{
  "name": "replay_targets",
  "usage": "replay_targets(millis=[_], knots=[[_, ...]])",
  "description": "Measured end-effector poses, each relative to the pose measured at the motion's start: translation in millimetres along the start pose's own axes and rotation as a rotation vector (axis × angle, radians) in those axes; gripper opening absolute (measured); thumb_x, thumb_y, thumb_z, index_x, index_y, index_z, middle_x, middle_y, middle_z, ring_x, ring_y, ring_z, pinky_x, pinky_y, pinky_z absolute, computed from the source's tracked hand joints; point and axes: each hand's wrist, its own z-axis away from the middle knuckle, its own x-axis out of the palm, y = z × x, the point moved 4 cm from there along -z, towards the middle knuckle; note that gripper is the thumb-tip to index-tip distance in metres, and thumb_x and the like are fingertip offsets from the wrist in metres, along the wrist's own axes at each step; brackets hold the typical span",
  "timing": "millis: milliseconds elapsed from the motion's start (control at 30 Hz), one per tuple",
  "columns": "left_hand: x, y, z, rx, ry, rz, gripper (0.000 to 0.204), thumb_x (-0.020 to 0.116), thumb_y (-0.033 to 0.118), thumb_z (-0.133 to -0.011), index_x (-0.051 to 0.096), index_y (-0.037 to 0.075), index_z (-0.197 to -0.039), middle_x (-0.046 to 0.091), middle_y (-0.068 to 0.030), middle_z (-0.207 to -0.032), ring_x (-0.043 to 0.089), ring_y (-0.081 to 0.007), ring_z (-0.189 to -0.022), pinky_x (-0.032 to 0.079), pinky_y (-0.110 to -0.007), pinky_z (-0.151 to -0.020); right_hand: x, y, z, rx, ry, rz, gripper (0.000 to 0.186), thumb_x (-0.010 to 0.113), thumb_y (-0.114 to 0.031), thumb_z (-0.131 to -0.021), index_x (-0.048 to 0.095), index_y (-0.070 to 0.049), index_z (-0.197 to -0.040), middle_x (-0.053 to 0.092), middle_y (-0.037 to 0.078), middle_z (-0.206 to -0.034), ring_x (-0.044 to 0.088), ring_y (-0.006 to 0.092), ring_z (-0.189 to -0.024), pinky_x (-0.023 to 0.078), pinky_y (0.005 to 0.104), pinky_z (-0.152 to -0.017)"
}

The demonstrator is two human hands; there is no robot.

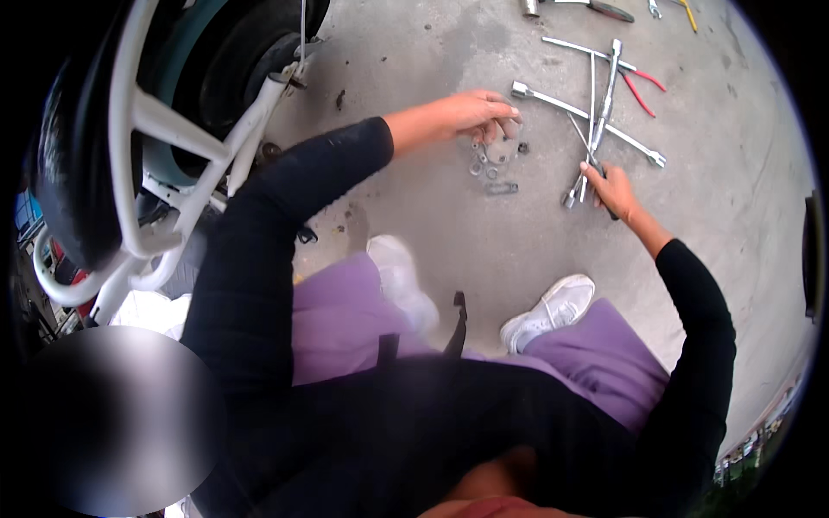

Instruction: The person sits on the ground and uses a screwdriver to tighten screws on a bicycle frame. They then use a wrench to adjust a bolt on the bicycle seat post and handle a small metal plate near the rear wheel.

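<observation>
My right hand [613,192] is closed round the dark handle of a screwdriver [580,134], whose thin shaft points away and to the left. That hand is beside a pile of long chrome socket wrenches [604,108] crossing each other on the concrete. My left hand [485,116] hangs over small metal parts with its fingers loosely bent and apart; nothing shows in its grip. Partly under those fingers lies a roundish flat metal piece [499,154]. Several small nuts or rings [477,169] and a short slotted metal piece [501,188] lie close by.
Red-handled pliers [639,93] touch the wrench pile. More tools lie at the far edge, including one with a dark handle [611,11]. To my left stands a white tubular vehicle frame [177,129] with a large black tyre [233,60]. My white shoes [553,309] are planted nearby.
</observation>
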Motion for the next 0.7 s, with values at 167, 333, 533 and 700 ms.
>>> replay_targets(millis=[167,333,533,700], knots=[[-5,-7,103,-0.12,0.059,-0.32,0.037,0.056,0.032,-0.088,0.06,0.001,-0.107,0.063,-0.0043,-0.092,0.055,-0.0117,-0.071,0.043,-0.025,-0.062,-35,37,-18,0.038,0.208,-0.292,0.042,0.061,-0.043,-0.085,0.055,-0.001,-0.081,0.056,0.006,-0.062,0.053,0.0121,-0.051,0.044,0.0259,-0.047],[-59,-91,175,-0.121,0.457,0.189,0.026,0.051,0.022,-0.093,0.058,0.003,-0.109,0.064,-0.006,-0.095,0.06,-0.0127,-0.082,0.049,-0.025,-0.071,-27,63,-34,0.254,0.237,-0.365,0.024,0.057,-0.029,-0.085,0.061,-0.006,-0.084,0.063,0.004,-0.075,0.062,0.013,-0.065,0.046,0.0268,-0.056],[-158,-191,195,-0.139,0.93,0.642,0.023,0.045,0.017,-0.095,0.053,-0.001,-0.108,0.06,-0.0137,-0.103,0.06,-0.0234,-0.092,0.051,-0.033,-0.079,-52,42,-34,0.159,0.4,-0.189,0.024,0.055,-0.028,-0.084,0.061,-0.005,-0.09,0.064,0.008,-0.076,0.063,0.0193,-0.068,0.049,0.0337,-0.061],[-205,-202,161,0.26,0.909,1.163,0.032,0.038,0.028,-0.097,0.052,0.001,-0.105,0.058,-0.0185,-0.106,0.055,-0.0334,-0.105,0.045,-0.05,-0.086,-82,-13,-47,-0.119,0.527,-0.142,0.026,0.053,-0.031,-0.087,0.058,-0.006,-0.091,0.058,0.007,-0.068,0.056,0.0167,-0.061,0.047,0.0335,-0.056]])
